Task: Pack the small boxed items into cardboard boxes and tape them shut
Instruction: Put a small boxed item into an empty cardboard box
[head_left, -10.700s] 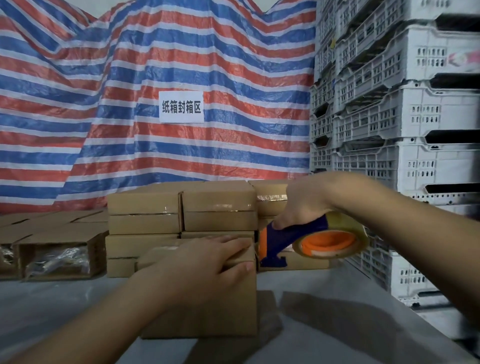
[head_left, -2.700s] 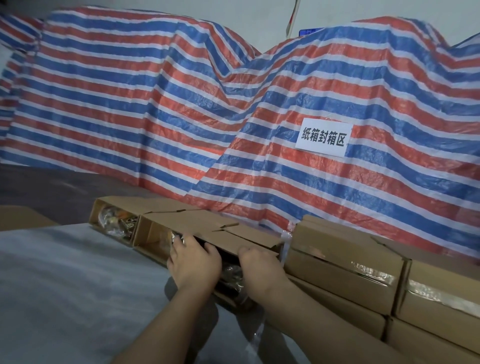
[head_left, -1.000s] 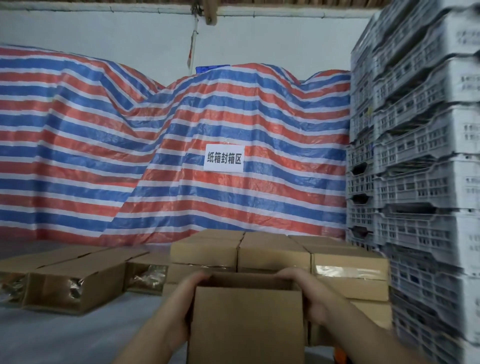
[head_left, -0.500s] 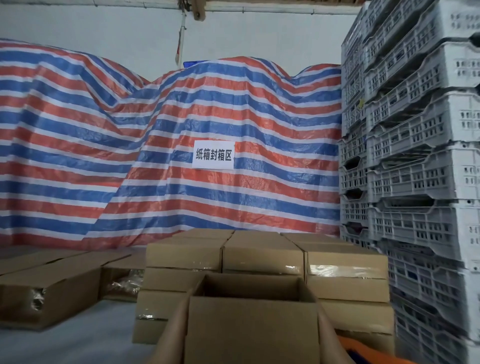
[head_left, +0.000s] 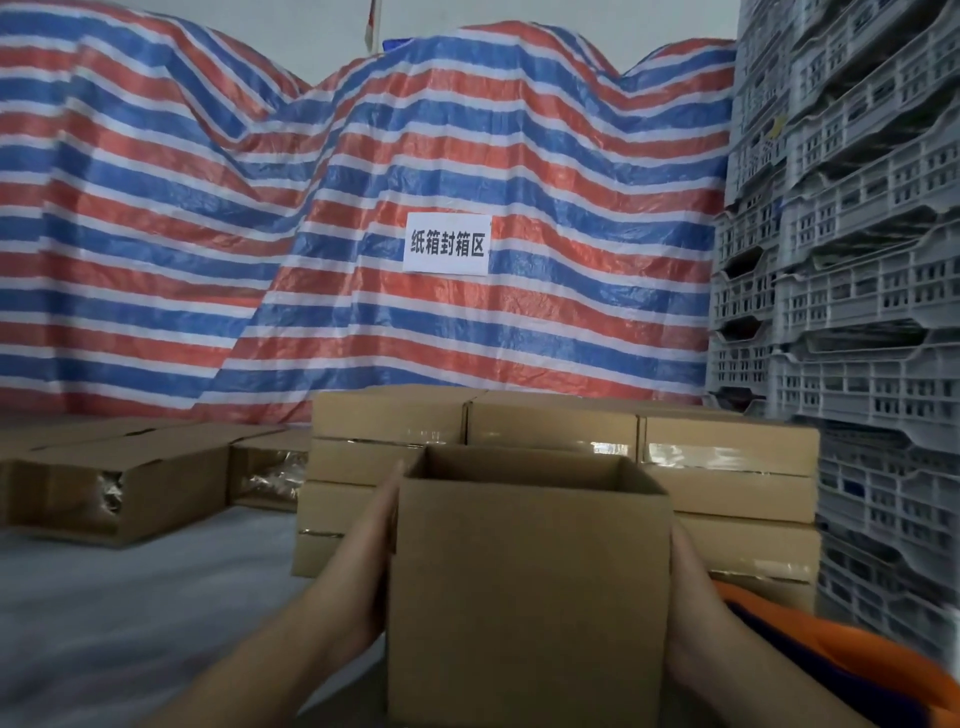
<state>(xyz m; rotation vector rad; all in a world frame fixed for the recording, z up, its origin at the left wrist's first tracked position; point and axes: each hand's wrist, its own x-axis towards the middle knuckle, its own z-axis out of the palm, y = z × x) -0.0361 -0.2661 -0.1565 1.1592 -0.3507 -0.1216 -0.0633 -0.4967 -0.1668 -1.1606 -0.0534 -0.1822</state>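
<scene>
An open-topped cardboard box (head_left: 524, 582) stands upright close in front of me, its inside hidden by the near wall. My left hand (head_left: 358, 566) presses flat against its left side, fingers straight and pointing away from me. Only a strip of my right hand (head_left: 693, 608) shows past the box as it presses the right side. Behind the box is a stack of taped cardboard boxes (head_left: 727, 452). Blurred at the lower right lies an orange and blue tape dispenser (head_left: 841, 670).
Two boxes lying on their sides (head_left: 156, 488) at the left show plastic-wrapped items through their open ends. The grey table top (head_left: 130, 608) spreads to the left. Grey plastic crates (head_left: 857, 312) tower on the right. A striped tarp (head_left: 208, 208) with a white sign (head_left: 447, 244) hangs behind.
Over the last second my hands moved from the box's top rim to flat against its sides. The box now sits nearer and larger in view, and the dispenser shows at the lower right.
</scene>
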